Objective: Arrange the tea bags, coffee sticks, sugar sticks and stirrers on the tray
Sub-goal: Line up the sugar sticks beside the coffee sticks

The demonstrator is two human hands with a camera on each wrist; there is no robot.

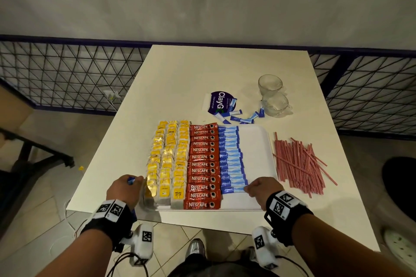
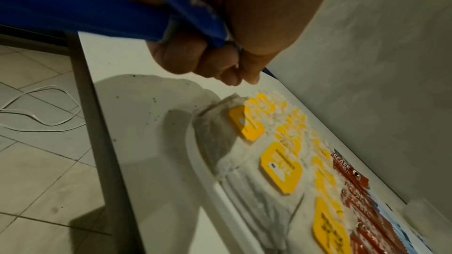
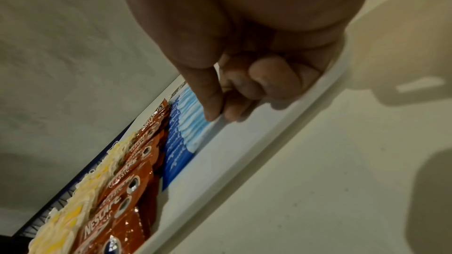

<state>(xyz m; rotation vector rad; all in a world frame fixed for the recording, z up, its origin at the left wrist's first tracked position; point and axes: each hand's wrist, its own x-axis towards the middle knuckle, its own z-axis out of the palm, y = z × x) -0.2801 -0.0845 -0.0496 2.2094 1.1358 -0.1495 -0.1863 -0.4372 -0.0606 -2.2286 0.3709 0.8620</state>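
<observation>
Pinching sugar stick [image 1: 233, 189]: right hand [image 1: 263, 190]; left hand [image 1: 123, 191] clutching blue sticks [image 2: 102, 10].

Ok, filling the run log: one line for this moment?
left hand holds spare sugar sticks | right hand placing sugar stick on tray | stirrers off tray

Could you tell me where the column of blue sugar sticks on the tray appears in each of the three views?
Head: the blue sugar sticks run up the tray right of centre.
Left wrist: only a blurred blue sliver at the lower right.
Right wrist: centre-left, under the right hand.
Shared landmark: the red coffee sticks beside them.
</observation>
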